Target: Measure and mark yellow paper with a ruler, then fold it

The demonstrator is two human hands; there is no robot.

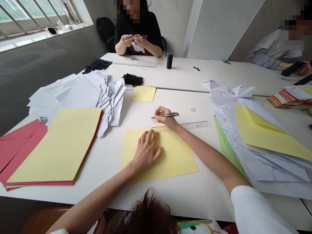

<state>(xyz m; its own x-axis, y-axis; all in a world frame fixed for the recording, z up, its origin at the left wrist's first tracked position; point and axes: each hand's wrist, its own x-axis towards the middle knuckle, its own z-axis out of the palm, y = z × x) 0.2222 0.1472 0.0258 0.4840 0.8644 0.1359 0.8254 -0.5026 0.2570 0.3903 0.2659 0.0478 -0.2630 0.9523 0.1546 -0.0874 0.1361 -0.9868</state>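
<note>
A yellow sheet of paper [175,152] lies on the white table in front of me. My left hand [146,151] rests flat on it, fingers spread, the fingertips close to the left end of a clear ruler [197,124]. The ruler lies along the sheet's far edge, running out to the right past the paper. My right hand [165,118] grips a pen [172,114] above the ruler, with the pen's tip pointing left. Part of the ruler is hidden under my right wrist.
Yellow and red sheets [58,146] are stacked at left, before a heap of white papers [73,91]. More folded white paper [268,162] lies at right under a yellow piece [265,133]. Across the table, a person [138,35] handles something small near a black thread spool [169,61].
</note>
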